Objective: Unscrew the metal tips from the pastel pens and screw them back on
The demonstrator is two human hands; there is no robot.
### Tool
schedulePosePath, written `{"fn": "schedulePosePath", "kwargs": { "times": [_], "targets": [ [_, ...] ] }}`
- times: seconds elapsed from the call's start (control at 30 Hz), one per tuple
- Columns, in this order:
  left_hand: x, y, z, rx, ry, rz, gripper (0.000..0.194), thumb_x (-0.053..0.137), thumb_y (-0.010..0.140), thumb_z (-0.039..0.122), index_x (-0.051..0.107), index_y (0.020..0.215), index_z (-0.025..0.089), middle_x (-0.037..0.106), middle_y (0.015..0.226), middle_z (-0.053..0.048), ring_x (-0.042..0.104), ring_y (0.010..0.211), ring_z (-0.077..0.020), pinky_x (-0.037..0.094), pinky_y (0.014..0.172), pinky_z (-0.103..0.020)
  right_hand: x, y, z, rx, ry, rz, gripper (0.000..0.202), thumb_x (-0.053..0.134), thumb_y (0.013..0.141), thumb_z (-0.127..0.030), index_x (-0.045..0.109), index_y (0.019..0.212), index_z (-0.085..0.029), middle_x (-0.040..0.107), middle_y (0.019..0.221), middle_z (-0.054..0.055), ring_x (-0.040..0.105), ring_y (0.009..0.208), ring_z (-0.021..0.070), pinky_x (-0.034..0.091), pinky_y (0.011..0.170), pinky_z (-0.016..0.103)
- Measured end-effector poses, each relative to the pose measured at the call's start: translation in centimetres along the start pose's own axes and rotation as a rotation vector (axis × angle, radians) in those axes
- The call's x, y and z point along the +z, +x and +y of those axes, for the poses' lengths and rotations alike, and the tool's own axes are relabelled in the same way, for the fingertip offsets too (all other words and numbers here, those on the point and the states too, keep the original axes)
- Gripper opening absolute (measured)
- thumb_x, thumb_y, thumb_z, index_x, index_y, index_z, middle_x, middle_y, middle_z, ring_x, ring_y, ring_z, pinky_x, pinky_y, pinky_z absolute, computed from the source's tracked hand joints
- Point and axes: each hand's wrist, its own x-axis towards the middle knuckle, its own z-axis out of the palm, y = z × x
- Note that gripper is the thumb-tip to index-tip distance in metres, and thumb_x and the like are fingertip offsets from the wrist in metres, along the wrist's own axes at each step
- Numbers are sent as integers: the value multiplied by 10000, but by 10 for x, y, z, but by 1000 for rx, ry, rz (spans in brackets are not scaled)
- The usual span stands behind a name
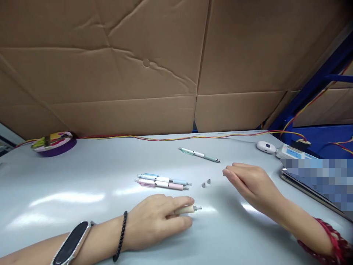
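Observation:
My left hand [158, 220] rests low over the table, its fingers closed around a cream pen [185, 209] whose narrow threaded end and refill point stick out to the right. Most of that pen is hidden under the fingers. My right hand [252, 184] is held above the table with thumb and fingers pinched; a small grey metal pen tip [224, 174] barely shows at the fingertips. Between the hands lie two cone-shaped metal tips [203, 185]. Just beyond my left hand, a blue pen [165, 179] and a pink pen [162, 184] lie side by side, their narrow ends exposed.
A green-and-white pen [199, 154] with its metal tip on lies farther back. A round purple box [56, 144] stands at the back left. To the right are a power strip [292, 151], a white plug-in device [266, 147] and a flat dark device [311, 195]. Cables run along the cardboard.

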Motion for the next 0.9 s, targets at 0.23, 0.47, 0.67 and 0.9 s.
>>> {"fn": "schedulePosePath", "kwargs": {
  "times": [0.23,0.47,0.67,0.9],
  "targets": [
    [6,-6,-12,183,138,199,279,339,941,100,547,1106,185,639,1066,-109,631,776,-187,474,604,-246,14,-4,12,9,-182,-288,527,392,973,-386,579,509,-222,571,418,15,477,358,156,182,404,277],
    [6,-1,-13,153,213,245,262,333,1019,155,582,1086,200,679,1054,-52,634,846,-199,475,682,-272,26,-6,3,8,-255,-322,521,418,962,-433,615,534,-211,620,464,43,563,405,185,199,406,281],
    [6,0,-14,124,239,241,329,272,1034,131,586,1114,190,676,1091,-52,606,919,-208,450,738,-311,13,-6,5,66,-270,-302,521,506,878,-561,579,495,-215,573,420,23,500,354,153,172,395,265],
    [11,-2,-21,50,195,292,323,272,1037,154,590,1037,206,677,1110,-25,605,881,-210,433,726,-326,6,4,36,272,-198,-104,330,402,951,-421,599,781,-217,654,704,41,628,623,219,382,447,280]
  ]
}}
